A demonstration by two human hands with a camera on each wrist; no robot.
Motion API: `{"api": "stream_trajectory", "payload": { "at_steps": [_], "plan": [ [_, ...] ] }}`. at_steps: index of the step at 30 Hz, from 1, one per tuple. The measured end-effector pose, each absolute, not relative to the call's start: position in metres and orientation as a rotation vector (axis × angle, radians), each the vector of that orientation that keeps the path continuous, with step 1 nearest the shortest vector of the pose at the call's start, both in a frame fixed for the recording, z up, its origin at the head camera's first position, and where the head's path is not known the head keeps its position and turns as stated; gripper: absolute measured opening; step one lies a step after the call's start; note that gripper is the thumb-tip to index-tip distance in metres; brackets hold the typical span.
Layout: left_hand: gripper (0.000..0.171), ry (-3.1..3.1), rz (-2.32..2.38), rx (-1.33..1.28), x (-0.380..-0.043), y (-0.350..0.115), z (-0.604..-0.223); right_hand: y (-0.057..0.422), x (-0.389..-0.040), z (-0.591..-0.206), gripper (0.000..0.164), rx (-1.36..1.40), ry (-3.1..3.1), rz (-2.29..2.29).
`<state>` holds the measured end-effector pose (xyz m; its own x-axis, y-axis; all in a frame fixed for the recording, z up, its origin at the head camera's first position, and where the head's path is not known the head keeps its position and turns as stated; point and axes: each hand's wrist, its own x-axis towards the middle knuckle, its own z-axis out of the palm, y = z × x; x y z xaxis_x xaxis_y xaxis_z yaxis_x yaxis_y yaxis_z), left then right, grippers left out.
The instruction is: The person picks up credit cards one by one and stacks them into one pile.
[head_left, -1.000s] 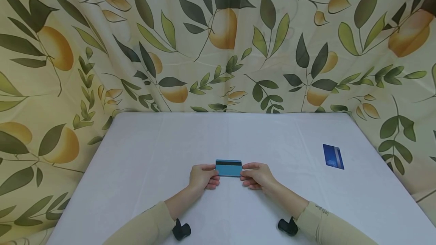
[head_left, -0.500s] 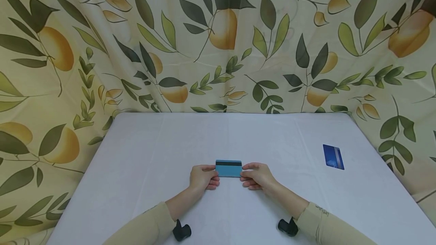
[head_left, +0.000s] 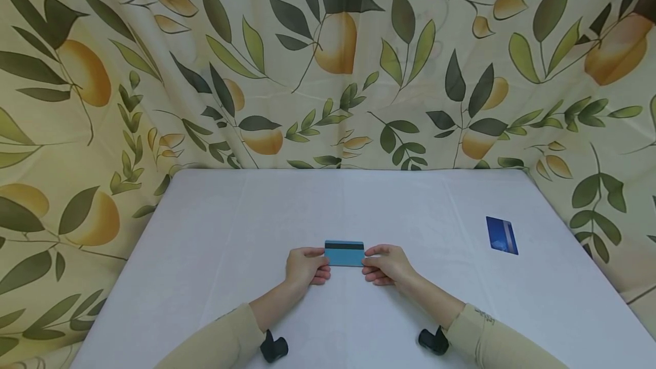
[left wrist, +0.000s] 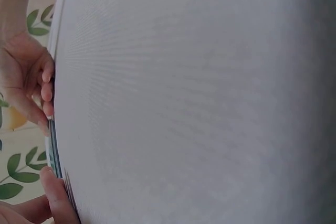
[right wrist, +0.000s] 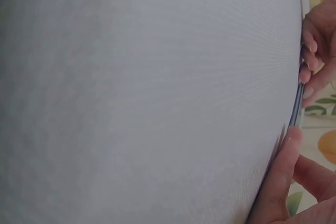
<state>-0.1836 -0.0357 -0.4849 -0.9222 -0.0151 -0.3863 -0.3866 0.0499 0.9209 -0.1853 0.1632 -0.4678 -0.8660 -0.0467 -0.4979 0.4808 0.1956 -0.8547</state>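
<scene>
A light blue card [head_left: 344, 256] with a black stripe along its far edge lies level between both hands, over the middle of the white table. My left hand [head_left: 303, 266] pinches its left short end, and my right hand [head_left: 392, 265] pinches the right one, thumbs on the near corners. Seen almost edge-on in the left wrist view, the card [left wrist: 53, 148] is a thin dark strip close over the cloth. The right wrist view shows the same thin edge between the fingertips of the two hands.
A darker blue card [head_left: 502, 236] with a pale stripe lies tilted on the right part of the white-covered table [head_left: 246, 209]. Behind the table's far edge hangs a curtain [head_left: 338, 101] with printed fruit and leaves. Black wrist devices [head_left: 274, 347] sit by both sleeves.
</scene>
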Motion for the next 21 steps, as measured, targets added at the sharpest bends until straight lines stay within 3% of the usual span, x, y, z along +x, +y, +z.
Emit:
{"api": "stream_trajectory", "payload": {
  "at_steps": [21],
  "plan": [
    [0.025, 2.017, 1.973, -0.469, -0.1838, -0.0376, -0.4862, 0.1678, -0.1866, -0.4631, 0.024, 0.426, 2.067, -1.706]
  ]
}}
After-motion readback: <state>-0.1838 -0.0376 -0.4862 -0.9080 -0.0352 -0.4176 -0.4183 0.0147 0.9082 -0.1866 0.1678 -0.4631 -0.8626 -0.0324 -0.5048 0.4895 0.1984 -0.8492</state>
